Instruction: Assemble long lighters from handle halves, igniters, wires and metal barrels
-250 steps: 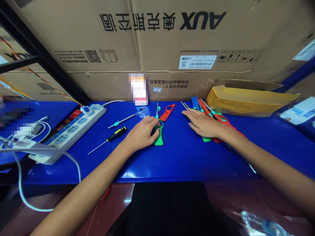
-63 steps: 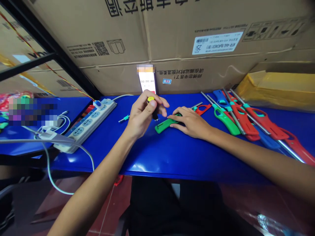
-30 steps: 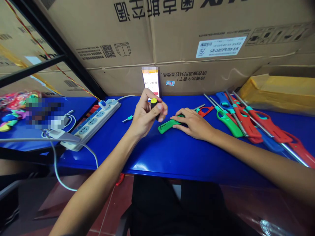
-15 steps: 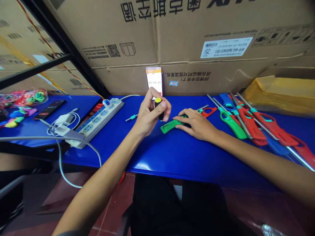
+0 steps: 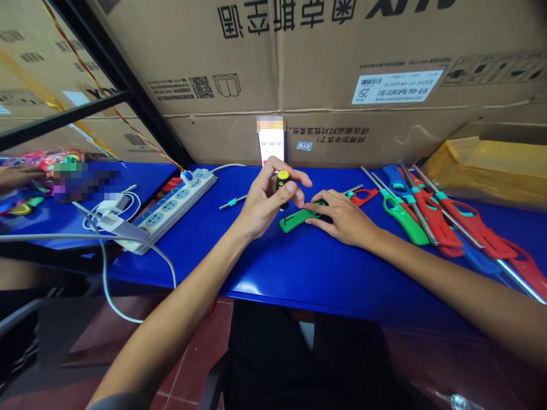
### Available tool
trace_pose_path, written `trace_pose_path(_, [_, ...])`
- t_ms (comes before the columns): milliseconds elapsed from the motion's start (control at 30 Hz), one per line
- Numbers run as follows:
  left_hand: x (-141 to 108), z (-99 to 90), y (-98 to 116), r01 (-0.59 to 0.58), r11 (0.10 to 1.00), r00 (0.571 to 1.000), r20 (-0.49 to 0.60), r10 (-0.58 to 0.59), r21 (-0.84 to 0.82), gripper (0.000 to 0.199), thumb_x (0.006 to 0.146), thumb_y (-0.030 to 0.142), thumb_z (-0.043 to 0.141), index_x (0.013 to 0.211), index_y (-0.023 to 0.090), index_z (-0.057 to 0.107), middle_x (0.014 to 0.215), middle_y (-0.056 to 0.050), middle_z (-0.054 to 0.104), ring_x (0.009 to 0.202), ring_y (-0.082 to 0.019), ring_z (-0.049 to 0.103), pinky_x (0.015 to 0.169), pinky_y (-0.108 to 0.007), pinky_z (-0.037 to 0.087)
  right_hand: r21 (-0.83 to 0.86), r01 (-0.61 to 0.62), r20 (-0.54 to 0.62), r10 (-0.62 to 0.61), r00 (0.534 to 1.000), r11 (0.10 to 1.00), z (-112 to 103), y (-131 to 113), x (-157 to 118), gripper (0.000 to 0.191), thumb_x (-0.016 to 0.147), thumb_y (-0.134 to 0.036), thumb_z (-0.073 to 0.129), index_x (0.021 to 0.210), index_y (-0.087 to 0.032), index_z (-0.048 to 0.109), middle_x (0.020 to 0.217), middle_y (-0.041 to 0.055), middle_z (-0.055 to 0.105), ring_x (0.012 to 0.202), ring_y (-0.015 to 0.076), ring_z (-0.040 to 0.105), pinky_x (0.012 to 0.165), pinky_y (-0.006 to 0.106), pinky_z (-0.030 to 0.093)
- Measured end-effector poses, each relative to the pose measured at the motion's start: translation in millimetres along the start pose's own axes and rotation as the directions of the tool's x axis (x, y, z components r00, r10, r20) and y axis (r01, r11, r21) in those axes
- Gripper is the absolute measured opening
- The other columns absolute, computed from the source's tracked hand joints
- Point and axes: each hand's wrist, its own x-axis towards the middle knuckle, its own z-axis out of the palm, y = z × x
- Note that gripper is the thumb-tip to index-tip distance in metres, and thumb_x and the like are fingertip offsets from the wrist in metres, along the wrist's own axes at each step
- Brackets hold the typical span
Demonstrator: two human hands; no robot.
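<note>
Between the thumb and fingers of my left hand [image 5: 262,202] is a short screwdriver [image 5: 283,181] with a black and yellow handle. It stands nearly upright, its shaft pointing down at the left end of a green lighter handle [image 5: 294,220]. Whether the tip touches a screw is too small to tell. My right hand [image 5: 344,216] grips the green handle's other end and presses it against the blue table [image 5: 265,267]. A red lighter part [image 5: 363,196] lies just beyond my right fingers. Behind my left wrist lies a thin metal rod with a teal piece [image 5: 232,202].
Several red, green and blue lighters [image 5: 444,213] are piled on the right, before a yellow-taped package [image 5: 491,162]. A phone [image 5: 272,145] showing a timer leans on the carton [image 5: 316,74]. A power strip [image 5: 171,210] lies left. Another person's hand [image 5: 17,177] is far left.
My left fingers have shifted and spread a little around the screwdriver handle. My right hand stays on the green handle. Another person's hand has come into view at the far left.
</note>
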Motion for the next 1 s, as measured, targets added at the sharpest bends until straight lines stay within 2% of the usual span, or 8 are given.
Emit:
trace_pose_path(100, [1.0,1.0,1.2,0.018,0.999,1.000,-0.010,-0.018,-0.042,0.050,0.096,0.056,0.095,0.103,0.027,0.055,0.081,0.006,0.065,0.056,-0.008,0.054,0.056,-0.023,0.044,0.009,-0.003,-0.004,0.003,1.000,1.000,0.6,0.4,-0.2,0.041,0.118,-0.051,0.062,0.149,-0.032,0.080,0.130,0.0135,0.074,0.118,0.0339,0.069,0.110,0.059,0.060])
trace_pose_path(167, [1.0,2.4,4.5,0.046,0.997,0.999,-0.014,-0.047,-0.068,0.045,0.100,0.061,0.089,0.107,0.027,0.060,0.073,0.007,0.055,0.055,-0.009,0.047,0.054,-0.023,0.041,0.014,-0.006,-0.007,0.006,1.000,1.000,1.2,0.7,-0.4,0.041,0.117,-0.050,0.062,0.149,-0.032,0.080,0.130,0.0138,0.074,0.119,0.0340,0.069,0.111,0.059,0.059])
trace_pose_path(300, [-0.3,3.7,9.7,0.086,0.995,0.996,0.001,-0.086,-0.051,0.051,0.108,0.073,0.069,0.111,0.022,0.073,0.081,-0.001,0.063,0.065,-0.014,0.059,0.063,-0.029,0.054,0.007,-0.004,-0.011,0.004,1.000,1.000,1.6,0.5,-0.3,0.043,0.118,-0.051,0.062,0.147,-0.027,0.081,0.129,0.0148,0.074,0.120,0.0342,0.068,0.110,0.059,0.059])
trace_pose_path(467, [-1.3,1.3,7.7,0.033,0.999,0.999,0.003,-0.033,-0.004,0.048,0.099,0.064,0.088,0.107,0.023,0.065,0.099,-0.004,0.076,0.082,-0.017,0.075,0.076,-0.031,0.061,0.001,-0.013,-0.001,0.013,1.000,1.000,0.2,-1.2,0.6,0.042,0.118,-0.051,0.062,0.147,-0.029,0.081,0.130,0.0143,0.074,0.119,0.0342,0.068,0.109,0.058,0.059])
trace_pose_path(600, [-0.1,0.6,6.9,0.034,0.998,0.999,0.008,-0.034,-0.049,0.052,0.094,0.058,0.096,0.105,0.026,0.056,0.082,0.004,0.068,0.062,-0.011,0.062,0.063,-0.025,0.051,0.007,-0.012,-0.009,0.012,1.000,1.000,0.1,-1.6,0.5,0.041,0.117,-0.050,0.062,0.149,-0.031,0.081,0.128,0.0138,0.074,0.117,0.0341,0.068,0.108,0.058,0.059])
trace_pose_path(700, [-0.2,0.6,9.6,0.043,0.997,0.999,-0.020,-0.044,-0.067,0.048,0.096,0.059,0.093,0.109,0.026,0.060,0.079,0.005,0.060,0.059,-0.009,0.052,0.058,-0.025,0.044,0.004,-0.008,-0.017,0.008,1.000,1.000,0.9,-1.0,-0.1,0.041,0.117,-0.050,0.063,0.148,-0.031,0.081,0.128,0.0137,0.074,0.118,0.0339,0.069,0.109,0.059,0.060])
trace_pose_path(867, [-3.6,-1.0,12.6,0.074,0.995,0.997,-0.033,-0.076,-0.073,0.049,0.108,0.070,0.069,0.116,0.022,0.074,0.088,-0.002,0.065,0.069,-0.014,0.060,0.066,-0.030,0.053,-0.018,-0.002,-0.015,0.002,1.000,1.000,2.0,-0.4,-0.6,0.043,0.118,-0.050,0.063,0.148,-0.026,0.081,0.129,0.0153,0.074,0.119,0.0343,0.070,0.109,0.058,0.060])
trace_pose_path(1000, [-4.4,0.5,9.7,0.023,0.999,0.999,-0.045,-0.025,-0.041,0.045,0.099,0.062,0.087,0.106,0.023,0.066,0.106,-0.006,0.077,0.082,-0.016,0.072,0.075,-0.030,0.059,-0.012,-0.002,-0.014,0.002,1.000,1.000,1.7,-0.6,-0.2,0.042,0.118,-0.051,0.062,0.148,-0.028,0.081,0.129,0.0145,0.074,0.118,0.0338,0.070,0.110,0.058,0.060])
